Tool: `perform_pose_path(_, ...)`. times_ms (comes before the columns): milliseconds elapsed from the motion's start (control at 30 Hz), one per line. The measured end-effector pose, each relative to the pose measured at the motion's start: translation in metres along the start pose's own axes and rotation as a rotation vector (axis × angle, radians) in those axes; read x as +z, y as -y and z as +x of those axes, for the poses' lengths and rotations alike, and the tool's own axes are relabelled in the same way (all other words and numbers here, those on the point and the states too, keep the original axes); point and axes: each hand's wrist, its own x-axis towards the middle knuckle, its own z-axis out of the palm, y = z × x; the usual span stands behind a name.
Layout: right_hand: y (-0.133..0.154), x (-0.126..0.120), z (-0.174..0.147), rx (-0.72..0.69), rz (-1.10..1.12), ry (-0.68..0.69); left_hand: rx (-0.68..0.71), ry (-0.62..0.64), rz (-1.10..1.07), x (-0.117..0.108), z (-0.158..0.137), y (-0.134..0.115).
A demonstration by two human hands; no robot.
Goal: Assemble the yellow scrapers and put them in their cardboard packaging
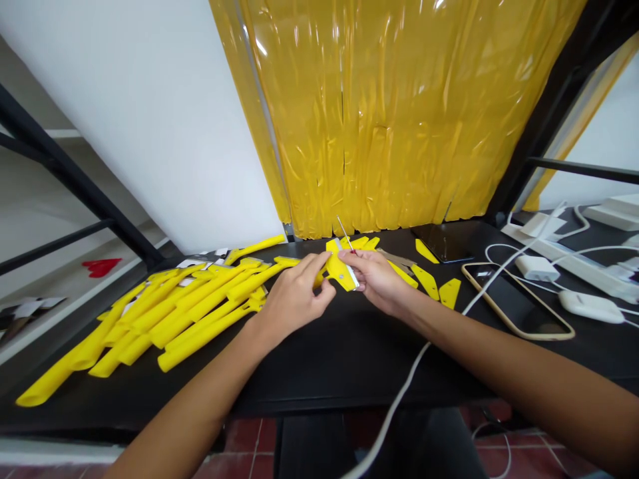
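Note:
A yellow scraper head [340, 274] with a pale metal blade along its right edge is between my hands above the black table. My left hand [298, 293] is closed around its left side, finger and thumb curled at the yellow plastic. My right hand [380, 278] grips a thin screwdriver [344, 233], shaft pointing up and away, a bit of red showing by the thumb. Its fingers also touch the blade edge. Left of my hands lies a pile of yellow scraper handles [184, 313]. Loose yellow plates [424, 281] lie beyond and right of my right hand.
A phone in a pale case [519, 303] lies on the right, with a dark tablet-like slab [442, 243] behind it. White chargers [536, 268] and a power strip [574, 256] stand there. A white cable [417, 362] crosses the table's front edge. Yellow plastic strips [399, 120] hang behind.

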Motion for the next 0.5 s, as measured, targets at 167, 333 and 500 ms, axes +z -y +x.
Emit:
perform_pose_path(167,0.002,0.001,-0.001,-0.01,0.012,-0.017,0.081,0.069,0.172,0.002,-0.003,0.003)
perform_pose_path(333,0.006,0.009,-0.008,0.011,-0.007,0.026,0.09,0.041,0.333,-0.002,-0.004,0.009)
perform_pose_path(500,0.007,0.013,-0.009,-0.001,-0.019,0.064,-0.004,-0.031,0.178,-0.013,0.003,0.009)
